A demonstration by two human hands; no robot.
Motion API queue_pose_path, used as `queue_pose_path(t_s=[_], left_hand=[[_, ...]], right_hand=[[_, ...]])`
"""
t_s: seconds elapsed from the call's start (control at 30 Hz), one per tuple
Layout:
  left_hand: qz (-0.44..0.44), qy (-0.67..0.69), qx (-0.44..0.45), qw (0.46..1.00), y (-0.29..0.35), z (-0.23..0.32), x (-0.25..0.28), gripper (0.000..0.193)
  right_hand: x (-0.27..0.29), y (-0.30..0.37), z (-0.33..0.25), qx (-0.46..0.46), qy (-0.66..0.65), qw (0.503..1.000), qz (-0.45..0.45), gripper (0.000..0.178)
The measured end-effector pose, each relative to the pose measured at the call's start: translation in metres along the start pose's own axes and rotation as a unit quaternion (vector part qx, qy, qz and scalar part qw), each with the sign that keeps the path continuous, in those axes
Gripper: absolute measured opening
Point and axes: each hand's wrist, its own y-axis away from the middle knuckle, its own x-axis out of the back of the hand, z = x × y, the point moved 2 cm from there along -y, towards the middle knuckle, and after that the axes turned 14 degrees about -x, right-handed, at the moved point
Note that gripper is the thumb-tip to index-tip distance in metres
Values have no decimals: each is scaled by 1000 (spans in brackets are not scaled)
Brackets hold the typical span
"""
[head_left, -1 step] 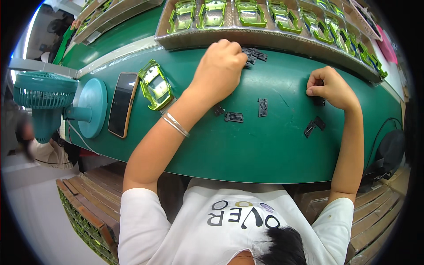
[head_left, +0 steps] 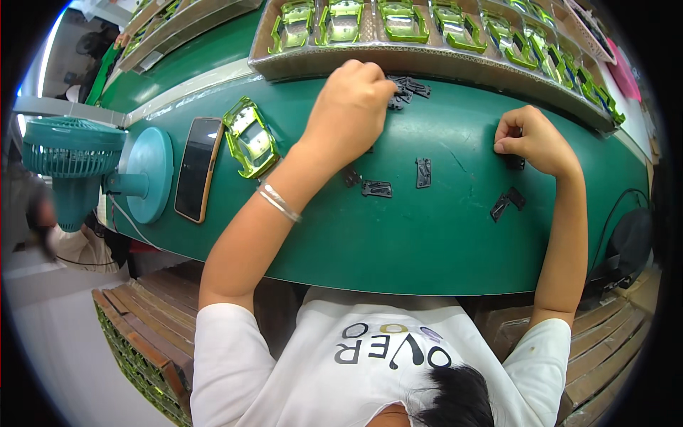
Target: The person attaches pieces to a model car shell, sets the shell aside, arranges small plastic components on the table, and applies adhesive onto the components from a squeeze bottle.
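My left hand (head_left: 348, 114) is closed, its fingers curled at the left edge of a pile of small black plastic parts (head_left: 411, 90). Whatever its fingertips hold is hidden behind the hand. Farther right, my right hand (head_left: 533, 146) is closed in a pinch; a dark patch shows between thumb and fingers, too small to name. Just under it, a black part (head_left: 515, 164) is partly covered. Between the hands lie a flat black part (head_left: 423, 173) and another black part (head_left: 377, 188). Two more black pieces (head_left: 501, 206) rest nearer me on the right.
A shiny green toy car body shell (head_left: 252, 137) lies left of my left forearm, beside a phone (head_left: 198, 169) and a teal fan (head_left: 147, 174). Along the back of the green table (head_left: 341, 249) stands a cardboard box (head_left: 427, 57) with several green shells. A dark cable (head_left: 605, 228) runs at right.
My left hand has shifted slightly left and away from me, uncovering a bit more of the black pile. My right hand has hardly moved.
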Motion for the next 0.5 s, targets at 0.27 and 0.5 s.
queue_pose_path(t_s=[0.27,0.5], left_hand=[[-97,311,137,935,20,24,13,8],[-18,237,101,966,17,36,22,26]], right_hand=[[0,-2,4,-15,5,1000,4,11],[5,-2,5,-7,10,1000,10,10]])
